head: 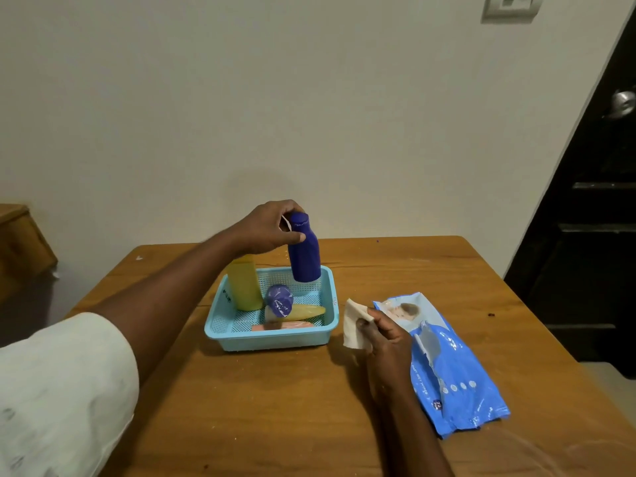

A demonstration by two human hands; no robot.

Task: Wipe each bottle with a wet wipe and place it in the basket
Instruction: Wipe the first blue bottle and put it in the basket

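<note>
At far left, beyond the worktop's edge, a brown wooden piece of furniture (pixel 20 242), only partly in view against the plain cream wall (pixel 241 98). Nearer, a pale rolled sleeve (pixel 62 387) on the left arm, reaching diagonally across the wooden worktop (pixel 275 407), its surface orange-brown, scuffed and flecked with pale specks. Left hand (pixel 272 228) closed around the cap end of a dark blue bottle (pixel 303 251), held upright and slightly tilted in the air above the far right corner of the light blue basket (pixel 272 340), bottle base level with the rim. Inside the basket: a tall yellow bottle (pixel 245 284) standing against the far left wall, a blue-capped bottle (pixel 279 301) lying with its cap toward the camera, a yellow tube (pixel 308 309) lying just beside it, and an orange-pink item (pixel 282 326) flat along the near wall. Just right of the basket, right hand (pixel 385 333) low over the worktop, fingers pinched on a crumpled white wet wipe (pixel 354 327). Beside that hand, touching or nearly so, a blue wipe packet (pixel 451 370) lying flat and slanted toward the near right. Small dark crumb (pixel 491 315) farther right on the wood. Top right, a wall switch plate (pixel 511 6); at the right edge, a dark door (pixel 592 235) with a metal knob (pixel 623 103).
</note>
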